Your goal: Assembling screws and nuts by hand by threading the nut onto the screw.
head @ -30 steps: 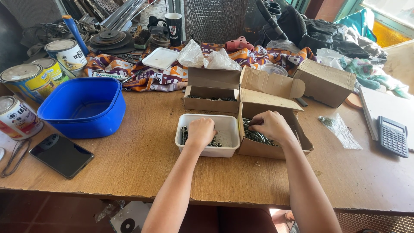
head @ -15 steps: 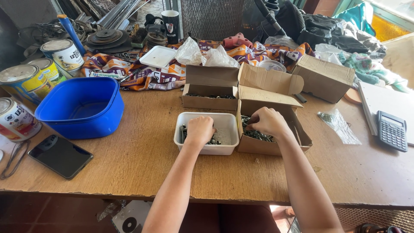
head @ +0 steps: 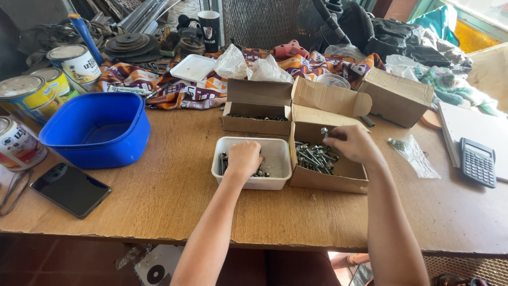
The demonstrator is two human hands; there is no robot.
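While the left hand (head: pixel 244 159) rests curled, knuckles up, inside the white tub (head: pixel 275 182), the right hand (head: pixel 352 144) hovers over the open box (head: pixel 328 180) just right of it, fingertips pinched together on one bolt (head: pixel 324 131) lifted clear of the pile. That bolt stands roughly upright, head at the top, at the far left of the right hand. The tub lies left of it, touching the box wall, so the right hand is the nearer to the bolt and the left hand waits on the tub side. The bolts (head: pixel 313 158) in the box lie jumbled, mostly pointing near to far. Whether the left hand grips any of the dark screws (head: pixel 223 161) beneath it, I cannot tell; its fingers are hidden.
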